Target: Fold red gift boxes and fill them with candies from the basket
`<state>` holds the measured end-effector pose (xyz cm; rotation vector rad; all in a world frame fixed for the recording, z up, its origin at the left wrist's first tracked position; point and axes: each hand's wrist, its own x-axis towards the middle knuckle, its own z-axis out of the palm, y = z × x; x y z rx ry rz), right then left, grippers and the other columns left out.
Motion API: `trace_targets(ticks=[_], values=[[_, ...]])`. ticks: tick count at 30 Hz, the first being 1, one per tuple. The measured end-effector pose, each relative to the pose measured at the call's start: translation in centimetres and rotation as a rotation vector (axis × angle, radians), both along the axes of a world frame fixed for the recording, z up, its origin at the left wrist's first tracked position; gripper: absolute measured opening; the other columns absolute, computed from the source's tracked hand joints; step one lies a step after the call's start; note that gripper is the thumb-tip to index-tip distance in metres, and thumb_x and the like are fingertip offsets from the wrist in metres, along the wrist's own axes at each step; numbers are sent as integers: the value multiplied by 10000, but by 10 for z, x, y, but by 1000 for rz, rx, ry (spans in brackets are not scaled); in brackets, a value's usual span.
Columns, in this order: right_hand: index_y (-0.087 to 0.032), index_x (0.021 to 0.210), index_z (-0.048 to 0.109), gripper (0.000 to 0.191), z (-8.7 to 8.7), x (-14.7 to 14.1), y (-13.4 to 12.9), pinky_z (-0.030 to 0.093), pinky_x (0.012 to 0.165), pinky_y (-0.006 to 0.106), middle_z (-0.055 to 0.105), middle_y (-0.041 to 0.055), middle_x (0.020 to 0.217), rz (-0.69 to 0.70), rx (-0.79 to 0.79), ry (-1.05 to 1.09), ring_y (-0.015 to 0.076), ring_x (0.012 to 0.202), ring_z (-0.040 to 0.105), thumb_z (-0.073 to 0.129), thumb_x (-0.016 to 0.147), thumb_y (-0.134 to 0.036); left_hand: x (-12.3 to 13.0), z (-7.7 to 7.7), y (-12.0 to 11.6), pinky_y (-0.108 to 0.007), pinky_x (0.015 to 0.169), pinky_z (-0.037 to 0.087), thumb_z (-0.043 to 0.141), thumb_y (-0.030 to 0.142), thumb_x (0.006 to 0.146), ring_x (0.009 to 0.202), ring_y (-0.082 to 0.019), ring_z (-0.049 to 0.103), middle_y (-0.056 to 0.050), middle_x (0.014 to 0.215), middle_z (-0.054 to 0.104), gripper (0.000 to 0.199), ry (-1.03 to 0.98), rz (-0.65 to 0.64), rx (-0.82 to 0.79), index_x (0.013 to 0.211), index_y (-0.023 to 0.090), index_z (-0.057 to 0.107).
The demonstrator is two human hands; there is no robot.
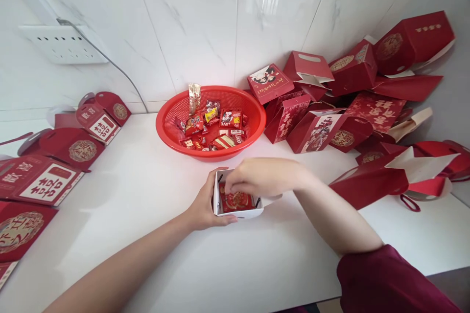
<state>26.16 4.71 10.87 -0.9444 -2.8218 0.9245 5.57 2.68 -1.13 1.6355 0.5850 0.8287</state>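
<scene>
My left hand (207,208) grips a small open box (240,214), white inside, its fingers and thumb wrapped round the left side. A red packet with gold print (237,200) lies in the box. My right hand (259,176) reaches into the box from above, with bent fingers close together over the packet. Its fingertips are partly hidden, and I cannot make out what they hold. Just behind the box stands a red plastic basket (211,156) with several wrapped sweets (194,123) in it.
Folded red gift boxes (82,150) line the left side of the white table (154,254). Many more red boxes (316,132) are heaped at the right, against the tiled wall (205,24). A cable (110,62) hangs from the socket panel (62,45).
</scene>
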Motion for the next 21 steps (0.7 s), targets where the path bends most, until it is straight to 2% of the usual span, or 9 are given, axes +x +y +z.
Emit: trace_targets(ticks=[2, 4, 6, 8, 11, 13, 16, 19, 21], values=[[-199, 991, 722, 255, 16, 12, 13, 476, 733, 239, 743, 18, 954, -77, 41, 195, 139, 818, 663, 481, 926, -145, 1, -1, -1, -494, 1046, 455, 857, 346, 632, 1264, -352, 526, -133, 1343, 497, 923, -29, -2, -30, 1373, 246, 317], [-177, 1000, 707, 265, 25, 20, 36, 477, 806, 250, 738, 33, 998, -220, 153, 267, 154, 903, 667, 460, 922, -123, 1, -1, -2, -502, 1057, 447, 856, 337, 634, 1291, -361, 509, -140, 1371, 481, 944, -54, -10, -56, 1389, 253, 295], [-173, 990, 706, 275, 26, 23, 66, 473, 812, 250, 739, 40, 1014, -370, 225, 206, 167, 923, 668, 450, 914, -111, 1, -1, -3, -515, 1070, 434, 858, 326, 633, 1314, -367, 490, -145, 1387, 470, 959, -59, -16, -62, 1398, 256, 284], [-178, 1046, 708, 296, 20, 21, 100, 467, 813, 248, 736, 53, 1077, -444, 222, -7, 187, 966, 666, 457, 906, -104, 1, 0, -3, -524, 1075, 429, 860, 329, 636, 1302, -364, 501, -146, 1377, 477, 967, -56, -24, -71, 1403, 255, 276], [-178, 1092, 724, 263, 6, 9, 141, 469, 814, 268, 723, 83, 1129, -434, 173, -304, 235, 1013, 661, 598, 862, -166, 0, 1, -3, -521, 1059, 446, 863, 362, 637, 1282, -363, 518, -151, 1373, 481, 977, -58, -34, -92, 1406, 252, 270], [-156, 1034, 752, 299, -3, -2, 157, 480, 801, 293, 731, 107, 1077, -406, 136, -403, 270, 979, 670, 759, 747, -239, -1, 1, -2, -516, 1049, 455, 859, 366, 643, 1285, -367, 517, -156, 1374, 483, 971, -55, -44, -89, 1403, 250, 268], [-123, 1012, 760, 470, -15, -16, 165, 495, 781, 318, 735, 118, 1002, -382, 85, -542, 283, 914, 682, 866, 596, -313, -2, 1, -1, -513, 1068, 441, 852, 341, 648, 1297, -362, 511, -152, 1378, 480, 972, -46, -56, -69, 1409, 251, 253], [-104, 1089, 737, 571, -27, -23, 165, 499, 777, 321, 733, 117, 983, -378, 59, -619, 269, 883, 688, 862, 584, -338, -2, 1, -1, -507, 1081, 433, 852, 333, 645, 1297, -356, 512, -150, 1382, 472, 980, -29, -49, -50, 1412, 249, 248], [-90, 1131, 718, 624, -34, -23, 167, 498, 768, 324, 733, 127, 985, -380, 60, -630, 274, 875, 687, 873, 562, -295, -2, 1, -1, -506, 1072, 442, 852, 341, 645, 1290, -358, 518, -154, 1377, 476, 980, -23, -49, -50, 1410, 247, 248]])
